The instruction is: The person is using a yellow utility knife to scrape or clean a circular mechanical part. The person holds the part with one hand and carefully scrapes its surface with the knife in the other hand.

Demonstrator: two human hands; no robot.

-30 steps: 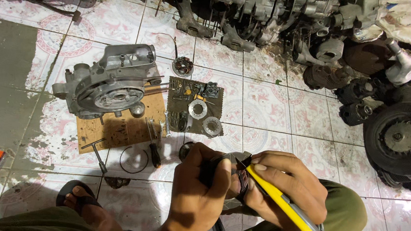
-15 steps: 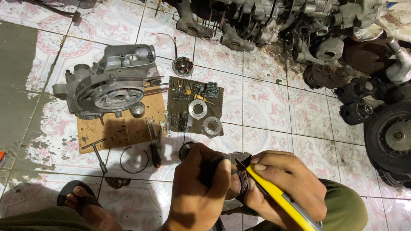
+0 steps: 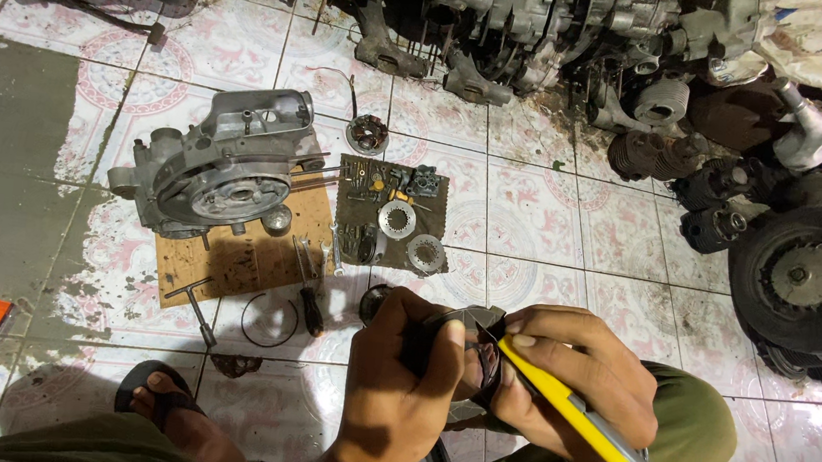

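Patterned pink-white floor tiles (image 3: 534, 203), partly wet.

Engine casing (image 3: 221, 165) on board (image 3: 243, 250), left of mat (image 3: 394, 214) bearing small parts; screwdriver (image 3: 308, 291) and ring (image 3: 270, 320) on floor (image 3: 534, 203) before board; wheel (image 3: 808, 279) far right; my left hand (image 3: 402, 381) beside my right hand (image 3: 573, 377), nearest me

The single head-worn camera looked steeply down from close above the person's lap onto the pink-patterned white tiled floor (image 3: 533, 213), facing its far edge of piled grey engine parts (image 3: 512, 20).
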